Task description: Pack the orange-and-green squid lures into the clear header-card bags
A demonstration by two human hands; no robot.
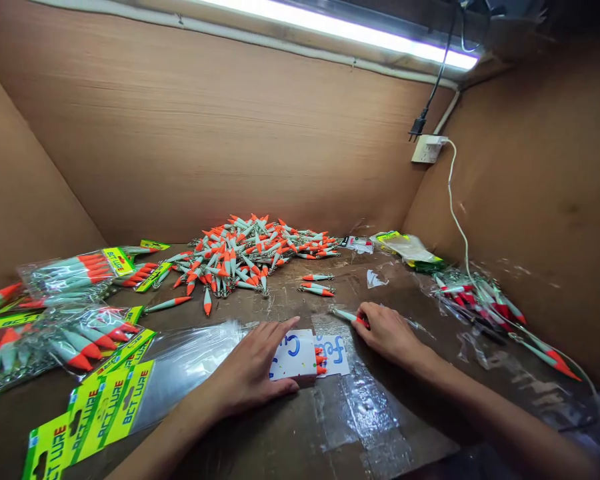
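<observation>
My right hand point(387, 333) pinches the orange tip of a squid jig point(347, 315), pale with an orange end, its hooks pointing left. My left hand point(253, 363) rests around a small white box point(295, 350) with blue writing, thumb on the near side and fingers on the far side. Orange tips of several jigs point(321, 361) stick out of the box's right end, over a white card point(337, 355) with blue letters. Beyond the hands, a few loose squid jigs point(317, 289) lie on the table. A large pile of the same jigs point(250, 250) sits farther back.
Yellow-green headed clear bags point(180, 360) fan out at left, beside packed bags of jigs point(80, 333). At right lie red-and-white jigs point(480, 300) and more packaging point(407, 248). A white cable point(451, 187) runs down from the wall outlet point(427, 149); a black plug point(418, 125) dangles above.
</observation>
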